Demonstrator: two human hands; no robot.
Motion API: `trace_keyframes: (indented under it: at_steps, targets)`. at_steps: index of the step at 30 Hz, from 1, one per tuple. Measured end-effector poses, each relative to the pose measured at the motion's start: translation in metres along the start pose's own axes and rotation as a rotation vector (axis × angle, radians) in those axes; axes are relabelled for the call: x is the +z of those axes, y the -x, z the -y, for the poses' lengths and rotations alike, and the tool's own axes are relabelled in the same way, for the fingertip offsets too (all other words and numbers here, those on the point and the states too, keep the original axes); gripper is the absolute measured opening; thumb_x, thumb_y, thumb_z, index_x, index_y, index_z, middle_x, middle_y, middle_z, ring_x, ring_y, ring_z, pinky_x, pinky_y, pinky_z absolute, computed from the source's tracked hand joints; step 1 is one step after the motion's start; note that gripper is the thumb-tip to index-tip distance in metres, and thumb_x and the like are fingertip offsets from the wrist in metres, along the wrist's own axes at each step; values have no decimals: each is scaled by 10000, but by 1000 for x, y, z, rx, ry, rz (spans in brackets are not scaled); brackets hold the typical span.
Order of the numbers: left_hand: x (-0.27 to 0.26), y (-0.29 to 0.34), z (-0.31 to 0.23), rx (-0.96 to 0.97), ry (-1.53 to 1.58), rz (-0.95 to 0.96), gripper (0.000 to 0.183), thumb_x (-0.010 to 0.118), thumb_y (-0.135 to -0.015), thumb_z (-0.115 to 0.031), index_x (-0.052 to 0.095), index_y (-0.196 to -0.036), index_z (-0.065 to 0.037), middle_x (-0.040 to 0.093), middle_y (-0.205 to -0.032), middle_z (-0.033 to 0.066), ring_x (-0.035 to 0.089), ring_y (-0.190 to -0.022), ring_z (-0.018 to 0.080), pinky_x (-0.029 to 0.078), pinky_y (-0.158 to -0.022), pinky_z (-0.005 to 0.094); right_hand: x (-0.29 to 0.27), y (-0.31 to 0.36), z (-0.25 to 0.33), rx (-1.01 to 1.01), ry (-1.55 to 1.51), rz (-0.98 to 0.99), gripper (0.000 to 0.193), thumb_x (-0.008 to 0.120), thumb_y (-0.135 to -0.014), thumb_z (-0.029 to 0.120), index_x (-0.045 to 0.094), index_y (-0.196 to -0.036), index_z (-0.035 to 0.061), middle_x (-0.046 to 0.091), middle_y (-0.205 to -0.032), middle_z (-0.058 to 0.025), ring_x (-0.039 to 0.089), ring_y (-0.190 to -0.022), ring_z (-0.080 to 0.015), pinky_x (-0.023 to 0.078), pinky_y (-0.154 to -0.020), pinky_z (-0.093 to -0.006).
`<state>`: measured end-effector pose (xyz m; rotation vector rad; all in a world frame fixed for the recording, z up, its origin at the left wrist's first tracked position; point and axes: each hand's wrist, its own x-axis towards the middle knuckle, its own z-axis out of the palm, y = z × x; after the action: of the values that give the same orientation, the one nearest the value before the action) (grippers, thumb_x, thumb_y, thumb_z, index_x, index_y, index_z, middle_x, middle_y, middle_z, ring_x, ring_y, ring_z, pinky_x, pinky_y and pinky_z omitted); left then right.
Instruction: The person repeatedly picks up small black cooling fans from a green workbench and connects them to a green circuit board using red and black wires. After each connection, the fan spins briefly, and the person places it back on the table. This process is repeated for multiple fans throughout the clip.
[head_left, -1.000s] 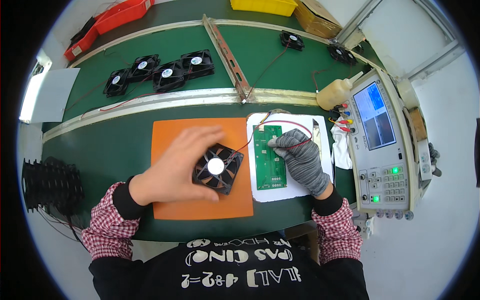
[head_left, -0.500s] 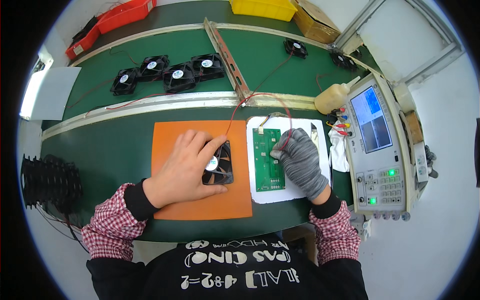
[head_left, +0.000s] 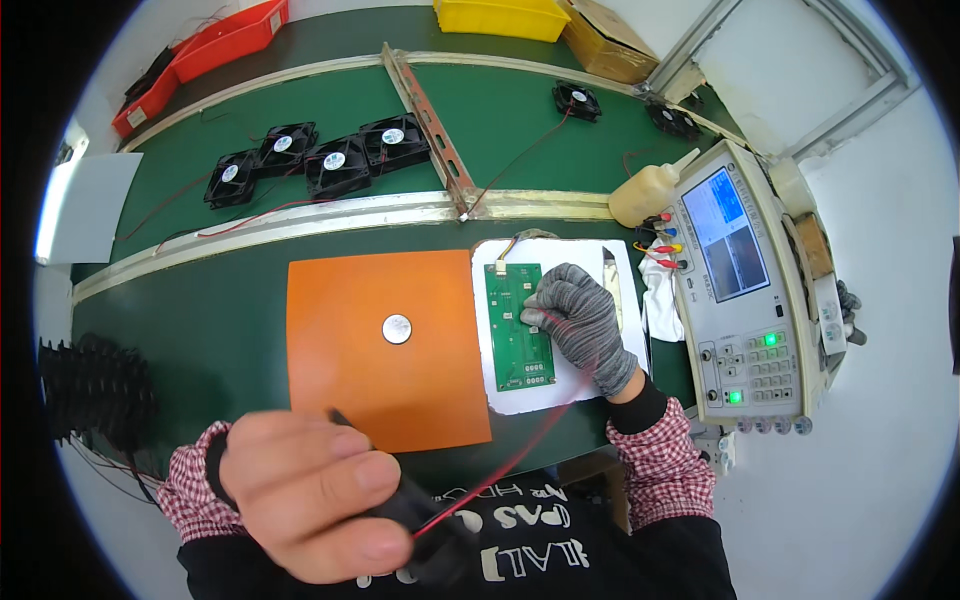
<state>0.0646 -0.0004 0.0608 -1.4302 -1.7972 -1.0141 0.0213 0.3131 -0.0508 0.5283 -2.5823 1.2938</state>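
Observation:
A black cooling fan (head_left: 430,525), smeared by motion, is raised close to my body in the grip of my left hand (head_left: 315,495). Its red wire (head_left: 500,465) runs across to my right hand (head_left: 578,325), which wears a grey striped glove. That hand is closed in a pinch on the wire's end, over the green circuit board (head_left: 507,345); the tip itself is hidden by the fingers. The board rests on a white pad (head_left: 490,400), and a connector with thin leads is at its top edge. On the orange mat (head_left: 345,400) lies a round silvery disc (head_left: 397,329).
Several black fans (head_left: 335,165) sit on the green shelf behind a metal rail, with another fan (head_left: 577,101) farther right. A tester with a screen (head_left: 735,240) stands at right beside a squeeze bottle (head_left: 645,195). Stacked black fans (head_left: 95,390) are at left.
My left hand has lifted the fan off the orange mat and brought it toward my body, baring the silvery disc. My right hand still pinches the wire over the board.

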Motion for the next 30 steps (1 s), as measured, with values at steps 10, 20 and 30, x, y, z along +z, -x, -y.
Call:
trace_keyframes:
  at_steps: [10, 20, 30]
  targets:
    - [-38, -4, 32, -1067, 2038, 464, 426, 664, -865, -303, 528, -1147, -15, 625, -994, 156, 621, -902, 259, 501, -742, 334, -1, 1, -3, -70, 57, 1, 202, 785, -700, 120, 666, -838, 33, 610, -860, -98, 604, -835, -279, 502, -758, -372]
    - [43, -53, 79, -88, -120, 82, 789, 776, -767, -333, 420, -1358, 48, 543, -1298, 225, 571, -1111, 369, 432, -971, 438, 5, 3, 7, -22, 93, -71, 149, 741, -764, 107, 647, -857, 39, 626, -851, -91, 620, -810, -258, 503, -735, -360]
    - [130, -40, 214, -465, 109, 540, 392, 565, -940, -333, 627, -1203, -49, 588, -1268, 185, 502, -1241, 336, 263, -1120, 490, -2, 3, 19, 117, 9, -202, 242, 732, -838, 198, 663, -997, 29, 654, -835, -99, 651, -771, -219, 521, -702, -329]
